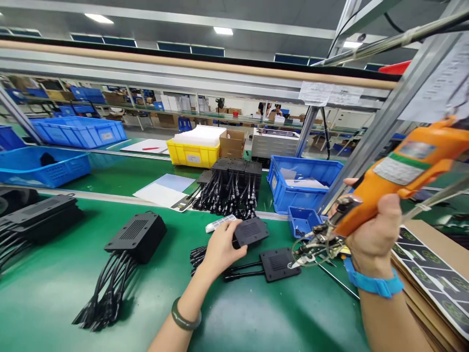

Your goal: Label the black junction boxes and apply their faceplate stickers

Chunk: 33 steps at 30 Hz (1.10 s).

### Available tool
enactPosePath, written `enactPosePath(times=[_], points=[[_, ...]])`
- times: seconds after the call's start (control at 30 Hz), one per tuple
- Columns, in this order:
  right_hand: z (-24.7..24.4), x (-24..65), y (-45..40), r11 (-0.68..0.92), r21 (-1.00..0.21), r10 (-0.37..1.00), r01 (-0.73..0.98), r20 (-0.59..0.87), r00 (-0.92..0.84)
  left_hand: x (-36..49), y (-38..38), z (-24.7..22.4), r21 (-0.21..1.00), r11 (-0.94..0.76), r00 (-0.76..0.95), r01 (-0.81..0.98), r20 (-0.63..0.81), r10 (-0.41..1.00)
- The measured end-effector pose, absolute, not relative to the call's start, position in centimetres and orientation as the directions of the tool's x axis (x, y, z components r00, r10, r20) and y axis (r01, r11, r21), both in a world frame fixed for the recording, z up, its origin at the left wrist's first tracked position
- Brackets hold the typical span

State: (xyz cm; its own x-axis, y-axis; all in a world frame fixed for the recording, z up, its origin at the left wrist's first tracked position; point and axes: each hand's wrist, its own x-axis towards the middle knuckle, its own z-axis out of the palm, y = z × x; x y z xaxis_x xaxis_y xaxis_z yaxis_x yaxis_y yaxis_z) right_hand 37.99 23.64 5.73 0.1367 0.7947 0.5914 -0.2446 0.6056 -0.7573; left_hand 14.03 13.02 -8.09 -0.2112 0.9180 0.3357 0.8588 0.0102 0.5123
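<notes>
Closest to the camera is my orange power tool (pixel 399 168), with a white label and a green stripe on its side; the label's print is too small for me to read. My right hand (pixel 373 234) is wrapped around it, fingers clamped on the body, its tip at the corner of a flat black box (pixel 280 264) lying on the green bench (pixel 234 313). My left hand (pixel 223 247) has thumb and fingers closed on the near end of another box, the raised black one (pixel 252 231), just behind the flat one. A white printed strip (pixel 221 223) sits beside those fingers, its marks unreadable to me.

The yellow bin (pixel 194 151) and the far-left blue crate (pixel 80 132) carry small labels, and papers (pixel 315 93) are fixed to the rail; I can't make out any brand. At my right lie printed sheets (pixel 432 274) with green round figures on black. Cabled black boxes (pixel 236 183) are stacked behind my left hand. Under ceiling lights (pixel 98 18), people (pixel 269 110) are at the far benches.
</notes>
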Motion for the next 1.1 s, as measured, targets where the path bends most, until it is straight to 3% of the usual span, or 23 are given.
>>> enactPosePath(times=[0.2, 0.4, 0.67, 1.1], points=[[1.1, 38.1, 24.5, 0.475, -0.846, 0.875, -0.243, 0.484, 0.026, 15.7, 13.0, -8.8, 0.397, -0.038, -0.115, 0.917, 0.354, 0.928], [-1.6, 38.3, 24.5, 0.476, -0.853, 0.872, -0.216, 0.489, -0.008, 21.1, 13.0, -10.8, 0.333, -0.199, 0.148, 0.922, 0.172, 0.974], [-2.4, 38.4, 24.3, 0.474, -0.852, 0.870, -0.220, 0.492, -0.033, 21.7, 13.2, -12.0, 0.363, -0.108, 0.115, 0.926, 0.001, 0.993], [-2.3, 38.8, 22.9, 0.519, -0.802, 0.831, -0.296, 0.555, -0.046, 21.4, 13.5, -12.8, 0.460, -0.077, 0.084, 0.884, 0.004, 0.996]])
